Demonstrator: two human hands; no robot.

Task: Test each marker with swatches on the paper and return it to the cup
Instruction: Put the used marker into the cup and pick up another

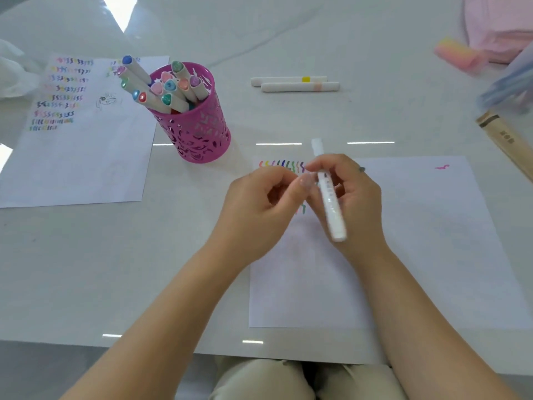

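Forearms (178,298) meet above the paper (432,241). Right hand (354,197) grips a white marker (328,203), its long axis running away from the body; left hand (259,203) curls at the barrel's middle, blurred, grasp unclear. Pink cup (196,125) stands far-left, nearer the left hand.

The white, shiny bench (86,255) holds a pink cup (199,131) full of markers (161,88). Left of it lies a full paper (86,157) with many colour marks. The near paper (418,241) has fewer marks. Two loose white markers (300,87) lie side by side further back.
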